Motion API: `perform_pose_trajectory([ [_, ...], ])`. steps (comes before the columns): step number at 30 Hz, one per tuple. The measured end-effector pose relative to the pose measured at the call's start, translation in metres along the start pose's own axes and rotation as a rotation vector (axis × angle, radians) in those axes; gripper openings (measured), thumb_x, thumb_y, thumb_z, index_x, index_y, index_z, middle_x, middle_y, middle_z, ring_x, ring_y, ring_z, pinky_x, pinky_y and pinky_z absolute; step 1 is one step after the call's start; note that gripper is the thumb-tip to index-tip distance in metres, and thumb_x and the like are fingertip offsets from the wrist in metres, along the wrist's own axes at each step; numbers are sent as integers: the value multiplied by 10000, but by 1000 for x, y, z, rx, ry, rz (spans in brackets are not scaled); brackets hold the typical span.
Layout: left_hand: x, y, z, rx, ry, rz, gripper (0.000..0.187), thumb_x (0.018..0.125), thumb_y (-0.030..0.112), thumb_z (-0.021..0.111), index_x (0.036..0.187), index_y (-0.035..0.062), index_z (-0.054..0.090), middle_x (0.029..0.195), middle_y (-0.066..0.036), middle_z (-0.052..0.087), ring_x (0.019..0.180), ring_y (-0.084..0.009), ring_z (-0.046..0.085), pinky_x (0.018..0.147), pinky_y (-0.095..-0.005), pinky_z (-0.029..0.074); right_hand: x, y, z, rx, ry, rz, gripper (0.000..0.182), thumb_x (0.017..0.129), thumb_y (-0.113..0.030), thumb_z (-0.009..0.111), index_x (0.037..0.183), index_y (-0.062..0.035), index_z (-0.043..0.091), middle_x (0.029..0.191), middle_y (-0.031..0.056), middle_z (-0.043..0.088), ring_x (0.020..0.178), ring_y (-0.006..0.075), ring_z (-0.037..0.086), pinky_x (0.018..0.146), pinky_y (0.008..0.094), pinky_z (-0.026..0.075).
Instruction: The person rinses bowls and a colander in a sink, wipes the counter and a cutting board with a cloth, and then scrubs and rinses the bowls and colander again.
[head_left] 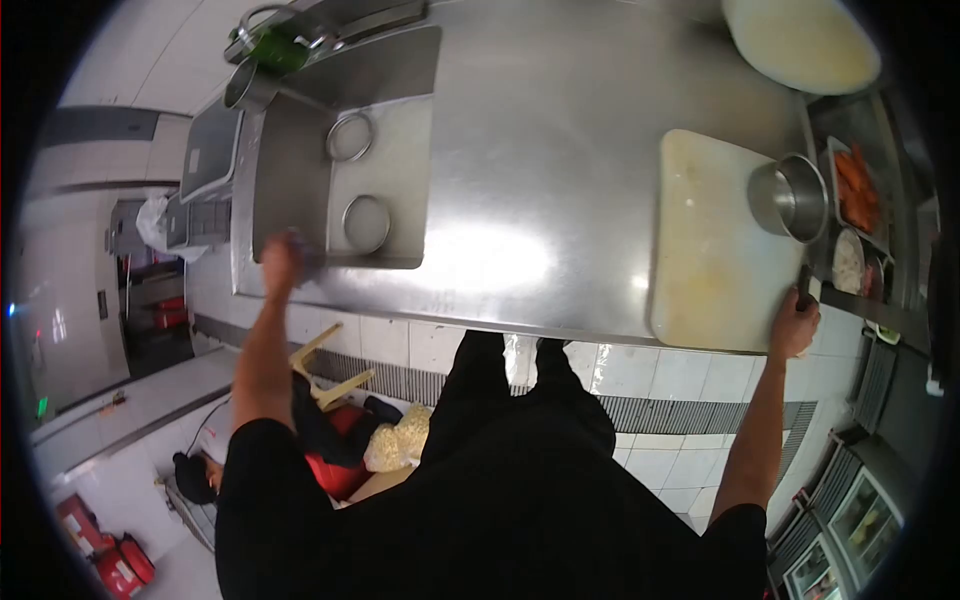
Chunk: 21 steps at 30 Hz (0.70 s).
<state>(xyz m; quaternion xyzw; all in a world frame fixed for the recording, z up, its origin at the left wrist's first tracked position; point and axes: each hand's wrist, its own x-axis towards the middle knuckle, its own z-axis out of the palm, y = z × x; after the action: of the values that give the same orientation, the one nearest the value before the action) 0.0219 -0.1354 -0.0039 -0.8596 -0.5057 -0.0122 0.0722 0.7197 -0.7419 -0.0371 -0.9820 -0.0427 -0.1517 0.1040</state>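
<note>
My left hand [281, 262], smeared by motion, is at the front left corner of the steel sink [288, 170]. A small dark patch shows beside its fingers, too blurred to name. Inside the sink are two round metal rings [366, 224], set one behind the other. My right hand [795, 326] is closed around a dark handle [805, 287] at the counter's front right edge, just off the corner of a white cutting board [705, 240]. On the board's right side rests a round steel pot [790, 198].
Trays of orange food [856, 190] and pale food [848, 262] sit right of the board. A large pale board [803, 42] lies at the back right. Greens [276, 50] and a metal cup [250, 88] stand behind the sink. A person in a dark cap [196, 477] is behind on the left.
</note>
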Motion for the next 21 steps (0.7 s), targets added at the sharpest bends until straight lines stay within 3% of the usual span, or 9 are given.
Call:
perform_pose_trajectory([
  [2,48,11,-42,-134,-66,-231,335,881,273,560,1127,53,613,1056,-225,658,948,-373,653,793,-455,505,0,0,-2,14,20,-23,468,854,-494,591,1086,-92,645,1047,154,646,967,382,621,821,508,488],
  [3,64,38,-72,-378,-137,-247,349,885,243,556,1173,54,613,1058,-185,675,939,-297,672,785,-396,512,1,4,3,13,38,-37,459,855,-486,593,1084,-92,644,1040,150,646,961,381,622,817,508,489],
  [7,105,158,-86,-924,-233,73,418,899,223,603,1283,61,570,1074,-80,674,975,-162,625,843,-309,504,0,0,-1,0,27,-34,440,854,-470,600,1071,-89,634,999,125,638,936,368,615,802,506,488],
  [9,111,258,-84,-883,-262,177,448,923,260,610,1321,63,545,1124,-91,659,1003,-165,618,890,-294,488,0,-5,-6,13,18,-16,444,854,-474,596,1071,-87,629,1006,125,634,943,365,611,812,505,483],
  [11,114,346,-17,-896,-201,365,505,921,380,611,1341,109,539,1372,-169,515,1249,-289,509,1054,-401,390,1,-7,-7,16,16,2,452,853,-477,596,1077,-85,625,1014,127,632,950,365,609,818,505,480],
  [12,107,396,-7,-376,-10,582,496,912,431,577,1329,164,557,1440,-180,440,1370,-350,359,1126,-511,271,0,-6,-7,22,2,11,459,852,-480,595,1082,-83,621,1022,129,630,957,365,607,825,504,477],
  [13,90,440,-2,-374,115,515,470,903,434,554,1310,201,575,1446,-154,436,1394,-372,299,1140,-574,197,-1,-6,-6,12,10,20,459,852,-480,595,1082,-83,621,1022,129,630,957,365,607,825,504,477],
  [17,30,544,-23,-528,38,673,381,847,361,619,1173,165,634,1405,-145,460,1342,-367,368,1108,-574,250,-1,-9,-10,21,-7,1,449,851,-458,594,1089,-78,609,1052,134,628,981,366,599,844,505,468],
  [21,-67,525,-40,-563,51,864,373,801,353,667,1134,187,648,1384,-95,481,1339,-345,376,1107,-585,248,0,-5,-9,37,20,-11,429,855,-439,605,1089,-79,611,1027,143,634,972,362,603,842,492,473],
])
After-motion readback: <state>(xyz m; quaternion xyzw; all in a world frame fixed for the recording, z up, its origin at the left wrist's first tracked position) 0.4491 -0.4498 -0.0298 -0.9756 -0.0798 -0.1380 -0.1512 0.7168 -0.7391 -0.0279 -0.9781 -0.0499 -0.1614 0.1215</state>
